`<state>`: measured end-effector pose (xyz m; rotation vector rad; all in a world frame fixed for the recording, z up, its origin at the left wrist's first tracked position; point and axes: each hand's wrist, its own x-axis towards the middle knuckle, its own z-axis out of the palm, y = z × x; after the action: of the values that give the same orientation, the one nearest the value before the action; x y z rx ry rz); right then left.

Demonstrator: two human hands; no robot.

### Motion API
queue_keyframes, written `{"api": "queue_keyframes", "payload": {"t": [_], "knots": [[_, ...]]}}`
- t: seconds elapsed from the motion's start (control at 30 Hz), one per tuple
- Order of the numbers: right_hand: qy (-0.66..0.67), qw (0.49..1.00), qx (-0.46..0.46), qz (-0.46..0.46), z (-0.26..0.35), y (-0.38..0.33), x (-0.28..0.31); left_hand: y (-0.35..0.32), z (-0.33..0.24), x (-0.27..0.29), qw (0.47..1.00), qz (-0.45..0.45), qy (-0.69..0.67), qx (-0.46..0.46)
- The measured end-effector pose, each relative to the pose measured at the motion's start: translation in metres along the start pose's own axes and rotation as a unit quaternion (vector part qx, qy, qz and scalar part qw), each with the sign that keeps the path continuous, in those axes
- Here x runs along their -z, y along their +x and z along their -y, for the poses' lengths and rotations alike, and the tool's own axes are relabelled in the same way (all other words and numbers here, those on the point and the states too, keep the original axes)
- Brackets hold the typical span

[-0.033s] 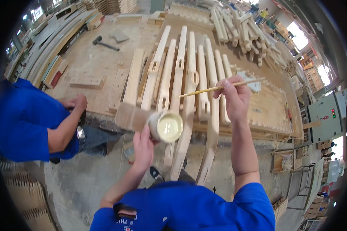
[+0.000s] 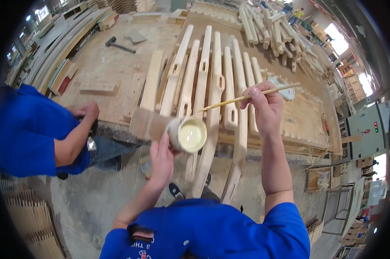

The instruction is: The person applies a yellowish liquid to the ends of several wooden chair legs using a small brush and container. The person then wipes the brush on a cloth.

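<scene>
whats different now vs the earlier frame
The view has shifted slightly, and the tip of the thin stick is a little nearer the rim of the cup. Nothing was picked up or let go: the right hand keeps the stick, the left hand the cup. The wooden pieces and hammer lie as before.
</scene>
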<state>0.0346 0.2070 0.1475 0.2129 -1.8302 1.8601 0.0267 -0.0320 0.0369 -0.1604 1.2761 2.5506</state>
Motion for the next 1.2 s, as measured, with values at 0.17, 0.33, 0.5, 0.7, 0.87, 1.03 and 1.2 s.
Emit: {"api": "queue_keyframes", "payload": {"t": [0.17,0.33,0.5,0.7,0.87,1.03,1.2], "knots": [[-0.121,0.991,-0.005,0.054,0.016,-0.015,-0.009,0.01,0.004,-0.014,0.998,0.047,0.016,-0.043],[-0.052,0.985,-0.158,0.052,-0.007,-0.021,0.012,0.005,0.012,-0.029,0.994,0.079,0.0,-0.071],[0.16,0.966,-0.194,-0.066,-0.018,-0.032,0.028,0.002,0.01,-0.044,0.995,0.075,-0.019,-0.058],[0.233,0.957,-0.163,-0.063,-0.019,-0.032,0.059,0.016,0.014,-0.063,0.996,0.073,-0.043,-0.025],[0.217,0.949,-0.191,-0.129,-0.03,-0.025,0.06,0.032,0.017,-0.082,0.995,0.085,-0.057,-0.021],[0.234,0.925,-0.246,-0.17,-0.044,-0.012,0.068,0.045,0.021,-0.101,0.996,0.074,-0.055,-0.01],[0.218,0.925,-0.248,-0.189,-0.049,-0.004,0.07,0.053,0.019,-0.112,0.995,0.089,-0.051,-0.006]]}}
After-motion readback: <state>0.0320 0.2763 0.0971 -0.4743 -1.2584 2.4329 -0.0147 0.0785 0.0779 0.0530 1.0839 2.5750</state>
